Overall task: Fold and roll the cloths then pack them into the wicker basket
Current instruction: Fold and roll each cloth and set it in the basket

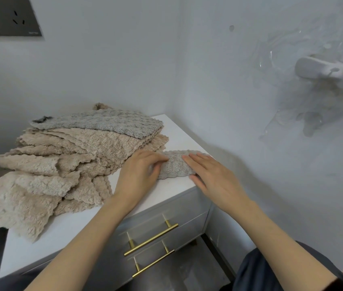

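A small grey fluffy cloth (175,165), folded into a narrow strip, lies near the right front corner of the white cabinet top (65,232). My left hand (140,175) grips its left end, fingers curled over it. My right hand (210,175) lies on its right part with straight fingers on top and the thumb at the cloth's near edge. A pile of beige cloths (57,164) spreads over the left of the top, with a grey cloth (103,121) on its far side. No wicker basket shows in this view.
The cabinet stands in a corner of pale walls. Below my hands are two drawers with brass bar handles (151,238). A white fitting under clear plastic film (330,74) sticks out of the right wall. A dark socket panel (8,15) sits top left.
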Demonstrator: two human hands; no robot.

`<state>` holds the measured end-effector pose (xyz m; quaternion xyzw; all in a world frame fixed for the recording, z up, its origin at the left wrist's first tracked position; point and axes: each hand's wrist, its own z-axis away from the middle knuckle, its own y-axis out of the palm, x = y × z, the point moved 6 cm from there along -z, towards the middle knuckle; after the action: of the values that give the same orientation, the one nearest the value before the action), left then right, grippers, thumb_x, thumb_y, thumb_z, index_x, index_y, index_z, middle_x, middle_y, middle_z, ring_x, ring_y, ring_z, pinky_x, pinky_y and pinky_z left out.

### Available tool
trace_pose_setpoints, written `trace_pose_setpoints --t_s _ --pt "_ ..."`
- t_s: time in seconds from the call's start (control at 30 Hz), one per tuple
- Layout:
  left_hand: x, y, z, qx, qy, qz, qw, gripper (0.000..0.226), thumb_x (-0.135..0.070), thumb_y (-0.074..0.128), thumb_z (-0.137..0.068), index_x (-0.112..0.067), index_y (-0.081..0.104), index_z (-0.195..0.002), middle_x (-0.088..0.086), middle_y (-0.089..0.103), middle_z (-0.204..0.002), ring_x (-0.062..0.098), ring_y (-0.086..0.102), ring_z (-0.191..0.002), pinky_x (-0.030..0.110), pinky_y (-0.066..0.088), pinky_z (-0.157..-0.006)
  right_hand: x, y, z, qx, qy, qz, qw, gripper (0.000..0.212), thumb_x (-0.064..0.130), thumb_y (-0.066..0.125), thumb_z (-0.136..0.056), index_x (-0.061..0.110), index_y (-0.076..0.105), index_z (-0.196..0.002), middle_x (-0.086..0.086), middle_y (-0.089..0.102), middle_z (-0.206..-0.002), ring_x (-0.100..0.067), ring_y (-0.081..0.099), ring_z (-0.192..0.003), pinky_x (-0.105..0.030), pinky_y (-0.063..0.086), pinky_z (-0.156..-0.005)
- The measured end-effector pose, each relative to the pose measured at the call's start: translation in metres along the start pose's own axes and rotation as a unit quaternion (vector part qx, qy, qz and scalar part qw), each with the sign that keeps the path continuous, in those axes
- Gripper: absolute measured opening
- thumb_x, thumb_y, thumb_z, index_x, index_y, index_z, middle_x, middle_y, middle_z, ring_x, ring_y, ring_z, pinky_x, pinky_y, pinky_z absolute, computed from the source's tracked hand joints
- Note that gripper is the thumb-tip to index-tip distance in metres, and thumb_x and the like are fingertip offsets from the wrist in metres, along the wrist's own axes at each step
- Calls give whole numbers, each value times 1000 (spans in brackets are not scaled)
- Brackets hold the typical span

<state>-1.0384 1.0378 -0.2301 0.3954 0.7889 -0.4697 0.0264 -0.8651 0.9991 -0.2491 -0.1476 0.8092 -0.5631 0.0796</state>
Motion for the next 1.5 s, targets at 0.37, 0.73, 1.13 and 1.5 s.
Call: trace_pose_setpoints --t_s 0.37,0.73,1.13,1.5 --pt "11 6 4 137 -9 4 991 41 -36 57 -90 -26 49 -129 0 63 -117 17 54 -111 33 41 -94 -4 -8 -11 -5 24 -67 997 38 17 40 -97 25 49 -133 4 59 -122 -16 47 -115 -29 29 -96" --pt "15 18 -6 140 -158 49 976 43 -49 36 -97 -20 33 -66 -3 40 -62 19 42 -62 35 28 -61 -22 2 -29 96 123 -166 974 37 33 25 -102 24 59 -90 2 60 -90 -21 54 -92 -37 44 -76" --pt "21 16 -12 255 -134 -32 957 43 -48 42 -96 -14 40 -69 3 46 -65 17 43 -64 34 35 -59 -22 10 -35 193 146 -135 961 30 41 41 -89 20 35 -68 5 41 -73 -20 37 -85 -34 25 -69" --pt "12 17 -9 306 -110 -13 946 42 -36 52 -95 -16 32 -65 0 36 -65 12 31 -57 32 23 -56 -11 5 -40 117 135 -104 978 29 40 56 -75 16 44 -65 1 49 -72 -24 48 -80 -32 29 -60"
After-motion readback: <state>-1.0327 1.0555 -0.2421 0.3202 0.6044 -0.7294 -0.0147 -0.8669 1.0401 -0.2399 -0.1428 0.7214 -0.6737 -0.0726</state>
